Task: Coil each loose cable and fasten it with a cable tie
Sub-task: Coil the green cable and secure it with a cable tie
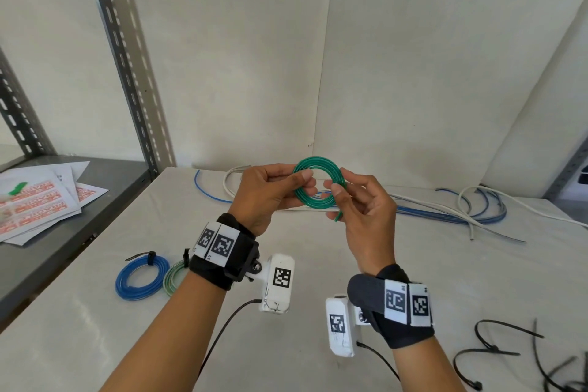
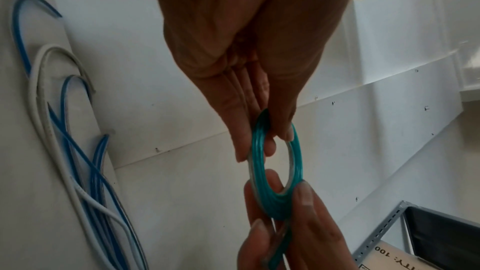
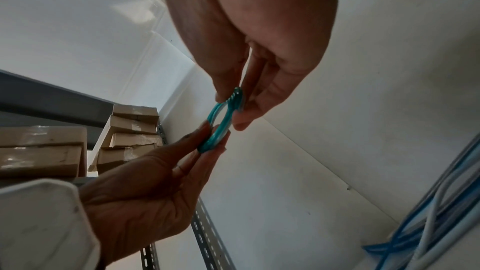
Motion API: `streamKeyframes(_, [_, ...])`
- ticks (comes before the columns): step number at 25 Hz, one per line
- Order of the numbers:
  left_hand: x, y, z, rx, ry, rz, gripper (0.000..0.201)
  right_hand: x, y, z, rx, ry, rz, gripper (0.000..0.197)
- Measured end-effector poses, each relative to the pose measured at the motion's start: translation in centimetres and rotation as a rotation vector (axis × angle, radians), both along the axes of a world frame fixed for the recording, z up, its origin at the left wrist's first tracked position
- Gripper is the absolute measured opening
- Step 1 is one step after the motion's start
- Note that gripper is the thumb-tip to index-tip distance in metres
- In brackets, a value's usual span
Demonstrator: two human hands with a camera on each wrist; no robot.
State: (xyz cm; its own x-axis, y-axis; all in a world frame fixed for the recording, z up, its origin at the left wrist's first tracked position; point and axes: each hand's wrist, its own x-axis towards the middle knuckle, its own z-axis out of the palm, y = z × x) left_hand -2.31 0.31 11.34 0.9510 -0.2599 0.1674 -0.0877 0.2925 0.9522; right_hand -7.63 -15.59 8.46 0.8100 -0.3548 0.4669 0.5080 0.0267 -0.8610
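**Green coil held up, no tie on it yet**

I hold the green coil (image 1: 319,183) up in the air, between my two hands. My left hand (image 1: 267,192) pinches the ring on its left side, thumb in front and fingers (image 2: 242,147) behind. My right hand (image 1: 366,213) pinches the other side, and the loose end (image 1: 336,216) pokes out just under my right thumb.

I think this coil is light, thin and springy. It will want to pop open if I let go, and its skin looks smooth, so it may slip. One hand should keep squeezing all the loops flat, right where the loose end is.

The black ties (image 1: 496,340) lie on the table (image 1: 95,328), down past my right wrist. Two tied coils, the blue coil (image 1: 141,278) and one pale green, lie by my left wrist. Loose cables (image 1: 451,213) wait behind my fingers.
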Motion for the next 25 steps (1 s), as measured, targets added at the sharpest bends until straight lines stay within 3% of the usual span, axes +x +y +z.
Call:
streamKeyframes(6, [-0.3,-0.8,-0.3,-0.054,0.008,-0.023,0.038,0.0,-0.2,-0.1,0.059,0.002,0.03,0.026])
streamKeyframes(11, [-0.3,-0.9,-0.4,-0.039,-0.007,-0.035,0.036,0.3,-0.5,-0.4,0.129,-0.001,-0.028,0.009])
streamKeyframes(14, [-0.4,-0.9,-0.3,-0.05,-0.012,-0.043,0.04,0.2,-0.6,0.0,0.158,-0.033,0.02,0.014])
streamKeyframes(18, [-0.3,-0.6,-0.2,0.026,-0.059,-0.066,0.031,0.0,-1.2,0.5,0.09,-0.044,0.008,0.023])
streamKeyframes(25, [-0.2,1.0,0.0,0.314,-0.156,-0.17,0.024,-0.2,-2.9,0.5,-0.182,0.0,0.089,0.011])
